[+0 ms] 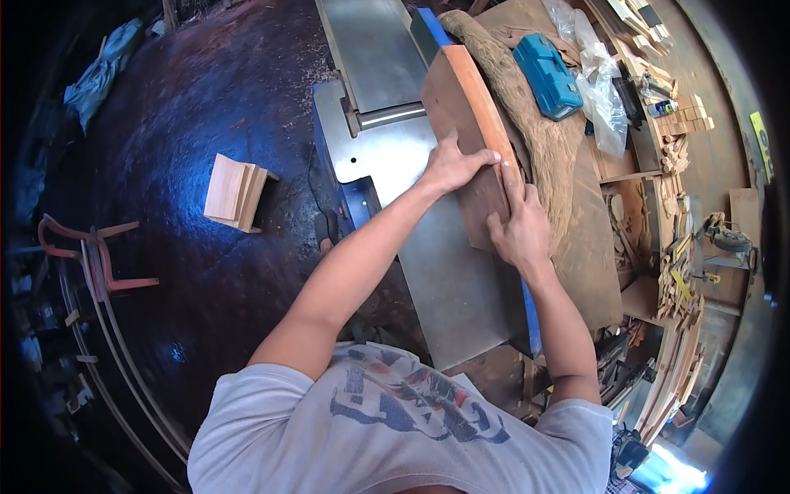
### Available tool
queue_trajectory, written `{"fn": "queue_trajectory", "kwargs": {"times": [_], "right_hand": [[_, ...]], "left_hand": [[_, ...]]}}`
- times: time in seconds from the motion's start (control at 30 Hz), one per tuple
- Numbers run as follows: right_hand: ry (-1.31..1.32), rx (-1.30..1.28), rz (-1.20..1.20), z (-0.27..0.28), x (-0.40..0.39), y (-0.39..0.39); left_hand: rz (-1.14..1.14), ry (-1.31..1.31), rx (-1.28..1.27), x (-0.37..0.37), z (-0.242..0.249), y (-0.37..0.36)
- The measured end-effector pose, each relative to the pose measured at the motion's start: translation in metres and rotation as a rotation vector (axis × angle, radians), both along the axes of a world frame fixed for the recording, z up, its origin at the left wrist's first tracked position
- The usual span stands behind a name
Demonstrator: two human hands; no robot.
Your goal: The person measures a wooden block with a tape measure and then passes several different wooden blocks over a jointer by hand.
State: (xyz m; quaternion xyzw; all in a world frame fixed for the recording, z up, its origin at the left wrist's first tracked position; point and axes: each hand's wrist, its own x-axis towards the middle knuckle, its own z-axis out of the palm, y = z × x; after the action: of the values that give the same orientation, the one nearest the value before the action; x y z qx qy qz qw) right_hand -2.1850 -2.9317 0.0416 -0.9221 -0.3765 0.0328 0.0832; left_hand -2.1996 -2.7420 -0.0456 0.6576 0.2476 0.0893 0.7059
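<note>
A wooden board [473, 123] stands on edge on the metal bed of a jointer [448, 288], its brown face toward the left and its orange upper edge on the right. Along its far side runs the jointer's blue fence [431, 29]. My left hand [457, 165] presses against the board's face, with the thumb hooked over the top edge. Closer to me, my right hand [522, 226] grips the same board, its index finger stretched along the top edge and its thumb on the face. The board's lower edge and the cutter beneath it are hidden.
A small stack of pale wood pieces [234, 191] rests on a low support on the floor at left. Beside the fence lie a long rough log [547, 165] and a teal case [547, 76]. Wood offcuts [687, 119] fill the right-hand shelves. A red chair [103, 255] stands far left.
</note>
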Motion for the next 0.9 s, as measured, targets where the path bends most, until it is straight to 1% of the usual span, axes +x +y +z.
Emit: {"fn": "queue_trajectory", "kwargs": {"times": [0.27, 0.53, 0.6, 0.9], "right_hand": [[-0.034, -0.003, 0.013, 0.001, 0.017, 0.034], [-0.073, -0.005, 0.025, -0.01, 0.043, 0.073], [-0.067, -0.025, 0.014, -0.004, 0.046, 0.086], [-0.094, -0.028, 0.013, -0.011, 0.074, 0.128]], "left_hand": [[0.034, 0.025, 0.008, 0.025, -0.014, 0.03], [0.176, -0.034, 0.149, 0.043, -0.003, 0.06], [0.196, -0.029, 0.176, 0.049, -0.001, 0.07], [0.187, -0.088, 0.053, 0.078, -0.003, 0.116]]}}
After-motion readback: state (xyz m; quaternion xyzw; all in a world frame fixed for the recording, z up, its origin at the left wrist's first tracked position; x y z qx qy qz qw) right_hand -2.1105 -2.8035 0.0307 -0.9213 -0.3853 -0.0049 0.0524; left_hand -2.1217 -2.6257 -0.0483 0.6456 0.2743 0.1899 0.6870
